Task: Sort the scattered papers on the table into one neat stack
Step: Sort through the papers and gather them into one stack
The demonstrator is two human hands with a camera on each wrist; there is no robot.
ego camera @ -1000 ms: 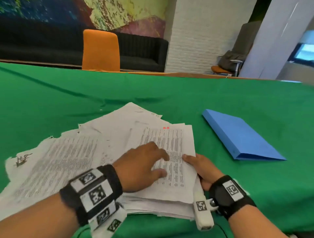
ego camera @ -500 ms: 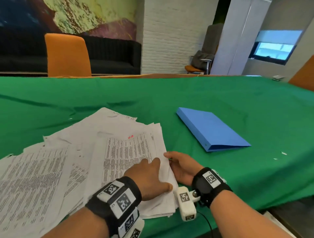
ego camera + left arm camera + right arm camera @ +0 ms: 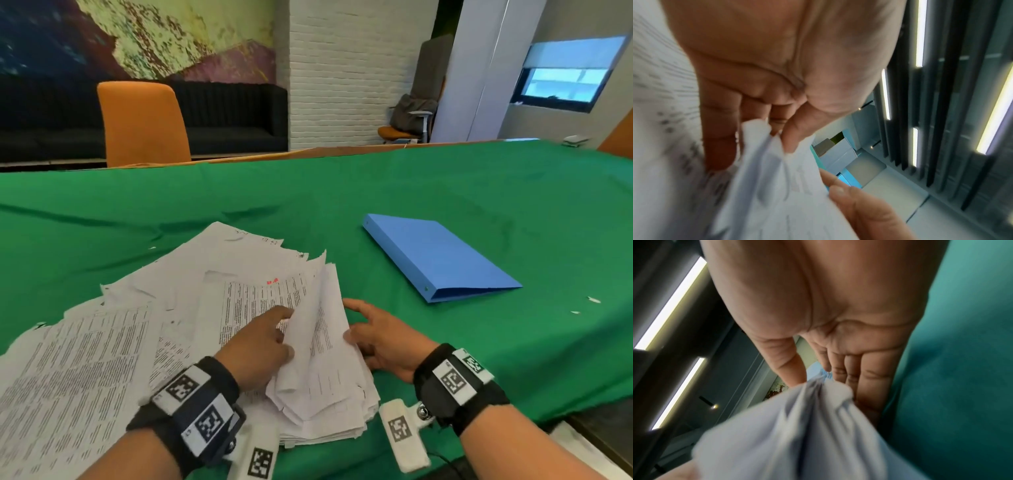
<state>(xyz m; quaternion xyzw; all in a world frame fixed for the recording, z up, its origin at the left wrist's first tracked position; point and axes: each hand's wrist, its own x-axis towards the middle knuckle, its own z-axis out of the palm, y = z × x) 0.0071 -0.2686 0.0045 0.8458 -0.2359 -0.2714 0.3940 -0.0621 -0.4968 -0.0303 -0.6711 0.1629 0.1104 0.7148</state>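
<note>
On the green tablecloth (image 3: 445,192), near its front edge, I see the printed papers (image 3: 113,342) fanned out to the left of a rough pile (image 3: 329,404). My left hand (image 3: 257,346) pinches a lifted sheet (image 3: 303,329) between thumb and fingers. My right hand (image 3: 383,337) rests against the pile's right edge, fingers straight and relaxed. Right of the pile, well apart, lies a closed blue folder (image 3: 435,257).
</note>
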